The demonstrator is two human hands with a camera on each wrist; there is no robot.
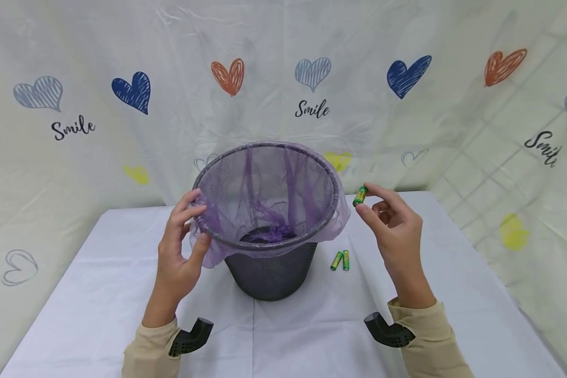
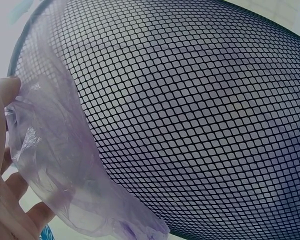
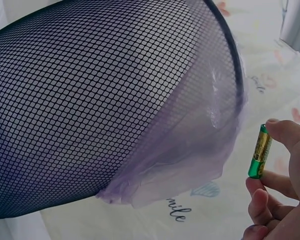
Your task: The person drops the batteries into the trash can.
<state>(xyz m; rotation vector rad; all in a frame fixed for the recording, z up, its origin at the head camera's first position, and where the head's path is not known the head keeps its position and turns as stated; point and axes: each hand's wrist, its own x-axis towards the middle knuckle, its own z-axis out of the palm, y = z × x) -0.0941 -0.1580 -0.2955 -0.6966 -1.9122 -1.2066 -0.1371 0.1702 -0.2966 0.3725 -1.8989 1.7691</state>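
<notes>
A black mesh trash can [image 1: 270, 275] stands on the table, its round mouth tipped toward me. A thin purple trash bag [image 1: 333, 228] lines it and is folded out over the rim. At the left side of that rim my left hand [image 1: 179, 257] grips the edge through the bag; the left wrist view shows the thumb on the bag's folded edge [image 2: 65, 165]. Right of the can, my right hand [image 1: 399, 236] pinches a green and yellow battery [image 1: 360, 196] by its two ends, between thumb and index finger. The battery [image 3: 260, 151] is held apart from the bag.
Two more green batteries, one tilted [image 1: 336, 261] and one straighter [image 1: 346, 260], lie close together on the white-covered table [image 1: 99, 283], right of the can. Behind the table hangs a pale cloth [image 1: 264, 31] printed with hearts and the word "Smile".
</notes>
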